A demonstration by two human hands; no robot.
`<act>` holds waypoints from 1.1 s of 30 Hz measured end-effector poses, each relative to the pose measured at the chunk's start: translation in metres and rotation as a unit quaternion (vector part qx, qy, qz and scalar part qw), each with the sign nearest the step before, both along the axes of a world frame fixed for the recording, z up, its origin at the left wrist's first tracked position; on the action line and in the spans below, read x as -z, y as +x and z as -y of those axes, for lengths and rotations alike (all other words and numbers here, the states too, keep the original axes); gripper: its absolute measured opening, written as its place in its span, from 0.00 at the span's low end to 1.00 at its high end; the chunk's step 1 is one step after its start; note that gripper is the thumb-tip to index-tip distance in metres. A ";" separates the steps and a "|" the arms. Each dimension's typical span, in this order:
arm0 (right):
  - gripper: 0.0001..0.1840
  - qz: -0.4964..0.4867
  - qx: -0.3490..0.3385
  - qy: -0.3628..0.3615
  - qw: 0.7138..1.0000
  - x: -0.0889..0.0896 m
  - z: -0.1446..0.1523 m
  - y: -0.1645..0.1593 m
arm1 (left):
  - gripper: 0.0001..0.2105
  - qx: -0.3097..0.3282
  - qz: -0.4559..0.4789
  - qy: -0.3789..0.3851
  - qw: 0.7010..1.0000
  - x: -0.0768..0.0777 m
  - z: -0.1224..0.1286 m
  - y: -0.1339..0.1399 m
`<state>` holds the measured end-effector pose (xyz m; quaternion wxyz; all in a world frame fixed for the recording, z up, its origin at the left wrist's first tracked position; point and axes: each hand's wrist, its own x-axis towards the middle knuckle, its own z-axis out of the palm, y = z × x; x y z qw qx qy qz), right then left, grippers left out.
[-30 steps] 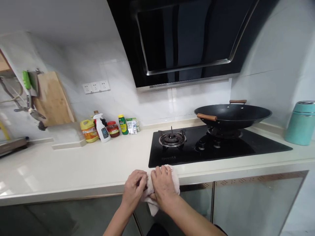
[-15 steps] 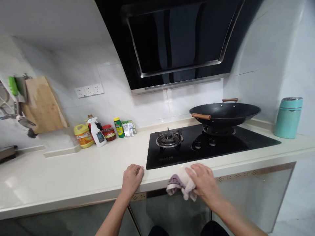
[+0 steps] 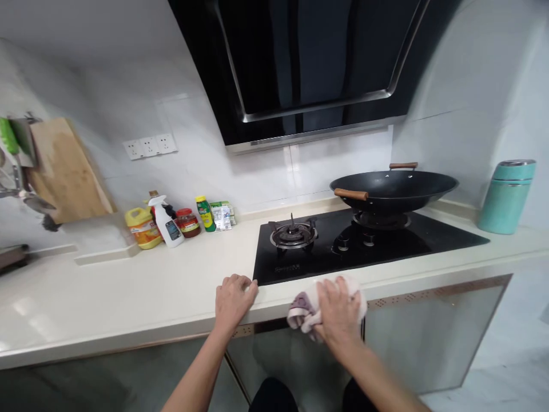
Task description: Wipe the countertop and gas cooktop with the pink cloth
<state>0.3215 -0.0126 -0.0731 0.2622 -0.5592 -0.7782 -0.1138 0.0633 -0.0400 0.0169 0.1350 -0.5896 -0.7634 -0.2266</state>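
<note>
My right hand (image 3: pixel 338 312) is closed around a white and purple cloth (image 3: pixel 301 312), which lies over the countertop's front edge below the stove. Part of the cloth shows past my fingers on both sides. My left hand (image 3: pixel 234 298) rests at the counter edge near the front left corner of the black gas stove (image 3: pixel 309 266), holding nothing I can see, its fingers loosely curled and the thumb apart. Behind the hands, the left burner (image 3: pixel 293 233) is bare. A black wok (image 3: pixel 394 191) with wooden handles sits on the right burner.
On the white countertop (image 3: pixel 171 286), a yellow jug (image 3: pixel 143 229), a spray bottle (image 3: pixel 166 223), a red-lidded jar (image 3: pixel 187 223) and a green bottle (image 3: pixel 206 214) stand by the wall. A turquoise flask (image 3: pixel 506 197) stands far right. The range hood (image 3: pixel 300 68) hangs above.
My right hand has turned and come down flatter over the cloth, pressing it onto the counter edge. The left hand's thumb has spread toward the stove corner. The view has shifted slightly.
</note>
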 end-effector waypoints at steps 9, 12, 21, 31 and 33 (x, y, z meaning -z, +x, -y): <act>0.32 0.024 -0.271 0.058 0.961 -0.020 0.009 -0.108 | 0.16 0.013 -0.008 -0.013 1.000 -0.002 0.001 -0.008; 0.40 0.033 -0.299 0.060 0.952 -0.020 0.000 -0.080 | 0.15 0.003 -0.019 -0.009 1.000 0.000 0.000 -0.009; 0.43 0.022 -0.164 0.020 0.986 -0.022 -0.029 0.096 | 0.16 0.006 -0.001 -0.020 1.000 -0.001 -0.001 -0.011; 0.38 0.058 0.025 0.050 0.997 -0.014 -0.039 0.152 | 0.17 -0.006 -0.043 -0.029 0.999 -0.004 -0.003 -0.001; 0.41 0.053 0.030 0.026 0.998 -0.015 -0.033 0.120 | 0.17 -0.005 -0.049 -0.031 0.998 -0.004 -0.004 -0.001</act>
